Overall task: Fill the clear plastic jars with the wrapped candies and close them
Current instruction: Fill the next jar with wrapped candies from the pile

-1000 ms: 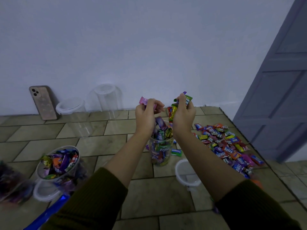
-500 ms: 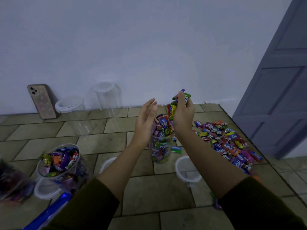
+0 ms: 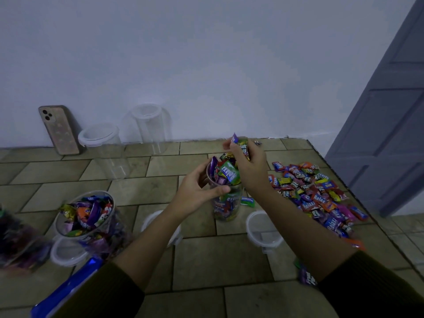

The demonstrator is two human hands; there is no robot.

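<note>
Topping off the clear jar (image 3: pixel 227 207) at centre | left hand (image 3: pixel 195 193) wraps its rim, right hand (image 3: pixel 250 171) clutches wrapped candies (image 3: pixel 242 145) above the mouth | it's heaped, so feed few, press flat or the lid (image 3: pixel 251 226) won't seat imo

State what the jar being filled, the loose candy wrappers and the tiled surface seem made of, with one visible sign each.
Jar being filled: clear, smooth plastic, most likely; the candies show through its wall.
Candy wrappers: thin glossy printed film, probably plastic or foil; creased, with bright highlights.
Tiled surface: matte mottled brown tiles with dark joints, perhaps ceramic or stone.
</note>
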